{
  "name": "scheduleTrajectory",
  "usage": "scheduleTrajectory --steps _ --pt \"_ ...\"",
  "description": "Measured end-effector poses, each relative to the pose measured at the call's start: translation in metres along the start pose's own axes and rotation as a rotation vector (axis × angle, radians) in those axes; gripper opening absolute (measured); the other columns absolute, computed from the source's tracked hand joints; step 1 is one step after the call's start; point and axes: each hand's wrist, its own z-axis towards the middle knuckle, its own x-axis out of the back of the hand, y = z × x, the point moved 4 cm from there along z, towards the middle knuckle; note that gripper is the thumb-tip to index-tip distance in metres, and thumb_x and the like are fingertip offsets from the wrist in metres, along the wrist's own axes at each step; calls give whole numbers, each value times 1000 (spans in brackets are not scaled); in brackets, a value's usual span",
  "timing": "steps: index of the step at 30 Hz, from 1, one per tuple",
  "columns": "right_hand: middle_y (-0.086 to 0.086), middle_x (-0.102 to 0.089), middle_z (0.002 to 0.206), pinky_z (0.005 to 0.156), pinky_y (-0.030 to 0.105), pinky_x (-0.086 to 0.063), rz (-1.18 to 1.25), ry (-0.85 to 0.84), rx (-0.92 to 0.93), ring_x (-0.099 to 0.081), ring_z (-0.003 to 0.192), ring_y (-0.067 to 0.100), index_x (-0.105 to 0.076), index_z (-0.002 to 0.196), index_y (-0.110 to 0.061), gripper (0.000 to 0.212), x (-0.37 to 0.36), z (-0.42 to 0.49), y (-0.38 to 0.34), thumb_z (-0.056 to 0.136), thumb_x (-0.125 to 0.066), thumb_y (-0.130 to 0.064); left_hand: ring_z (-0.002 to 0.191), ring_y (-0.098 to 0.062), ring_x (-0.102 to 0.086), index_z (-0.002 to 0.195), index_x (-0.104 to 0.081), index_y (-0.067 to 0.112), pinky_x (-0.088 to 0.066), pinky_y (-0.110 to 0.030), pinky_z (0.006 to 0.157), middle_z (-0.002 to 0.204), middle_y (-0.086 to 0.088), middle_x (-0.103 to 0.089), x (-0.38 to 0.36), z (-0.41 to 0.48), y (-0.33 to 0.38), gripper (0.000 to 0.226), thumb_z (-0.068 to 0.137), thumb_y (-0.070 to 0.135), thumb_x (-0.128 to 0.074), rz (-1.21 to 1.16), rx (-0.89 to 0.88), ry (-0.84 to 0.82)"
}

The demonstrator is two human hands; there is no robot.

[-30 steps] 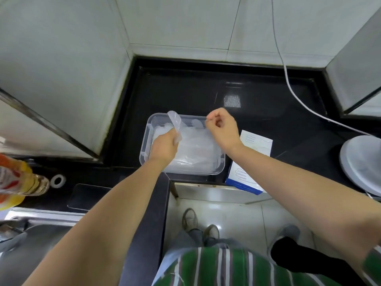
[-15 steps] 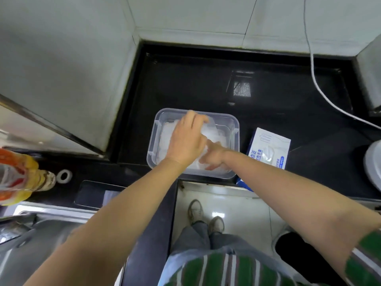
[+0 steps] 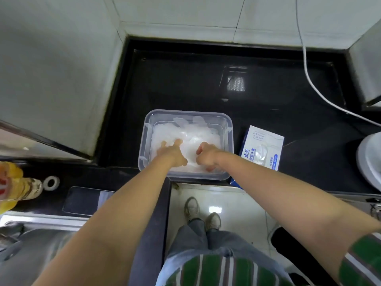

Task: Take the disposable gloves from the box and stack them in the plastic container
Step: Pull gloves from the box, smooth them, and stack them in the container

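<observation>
Disposable gloves (image 3: 191, 135) lie in a pale, crumpled heap inside the plastic container (image 3: 228, 129), and both hands are down on them. The fingers (image 3: 178, 142) of the left hand (image 3: 172, 153) are stretched forward and slightly spread, lying flat on the near-left part of the heap and gripping nothing. The right hand (image 3: 206, 156) sits just beside it, knuckles up and fingers curled under against the near-right part of the heap; whether they pinch a glove is hidden. A narrow strip of gloves shows between the two hands. Both wrists cross the container's near rim, and the bare forearms run back toward the camera, the right one ending in a green striped sleeve (image 3: 362, 263). The container stands at the near edge of the black table (image 3: 185, 83), with the glove box (image 3: 261, 149) just to its right. Half a second ago the left hand lay across the middle of the heap over the right hand's fingers; now the two are side by side. A second ago both were raised above the container, pinching a glove between them.
</observation>
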Motion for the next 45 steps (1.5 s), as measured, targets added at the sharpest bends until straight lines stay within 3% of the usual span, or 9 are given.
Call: scheduleTrajectory --steps 8,12,15,19,24,27,31,37,45 --pt "7 -15 150 81 31 -59 -97 42 -29 -55 95 26 -18 151 -16 70 1 2 -2 94 -60 -13 145 -38 -13 153 -8 30 -28 -47 113 158 -16 -2 -3 5 -4 95 84 39 -72 78 79 -54" --pt "8 -33 149 96 31 -47 -87 56 164 -49 122 28 -33 149 -12 56 14 -10 -12 99 -56 -20 125 -30 -48 150 -30 20 -44 -33 89 141 -12 -47 14 -11 17 58 98 30 -54 135 45 107" --pt "10 -62 113 87 28 -56 204 160 375 -64 100 22 -60 127 -9 29 44 -34 -24 100 -50 -8 80 -17 -57 112 -64 15 -39 -26 66 93 -4 -64 38 -31 41 24 99 25 -47 275 21 300" --pt "1 -64 74 59 22 -52 349 419 434 -57 62 12 -71 94 -10 18 91 -59 -10 97 -52 -9 58 -14 -55 76 -63 13 -37 -27 53 64 0 -64 47 -54 81 28 96 20 -44 196 -24 338" --pt "5 -67 88 73 34 -51 237 638 146 -61 81 23 -68 94 -12 17 119 -60 74 95 -52 -16 79 -29 -65 82 -65 11 -55 -40 72 80 -8 -68 37 -74 150 23 94 22 -48 -111 -340 407" --pt "9 -67 104 74 32 -47 11 547 -33 -58 83 23 -62 109 -9 21 112 -60 123 97 -53 -24 87 -31 -64 103 -59 11 -57 -42 75 90 -5 -63 7 -78 184 17 97 16 -44 -244 -443 287" --pt "8 -59 112 80 36 -51 -111 446 -48 -62 90 26 -59 119 -12 33 95 -61 145 91 -61 -29 106 -35 -60 135 -38 7 -53 -42 88 122 -17 -58 -45 -67 200 37 99 13 -44 -143 -349 66" --pt "8 -49 115 68 32 -44 -314 532 -66 -57 84 27 -56 123 -19 28 79 -52 139 97 -45 -23 112 -37 -58 148 -23 5 -47 -40 86 130 -19 -55 -79 -47 186 52 99 10 -40 -104 -247 -10" --pt "6 -70 95 62 27 -48 -61 592 -63 -66 79 27 -73 86 -11 15 84 -51 151 86 -58 -9 106 -38 -61 149 -19 11 -52 -46 90 128 -18 -53 -83 -38 182 56 97 7 -39 -167 -262 -80"
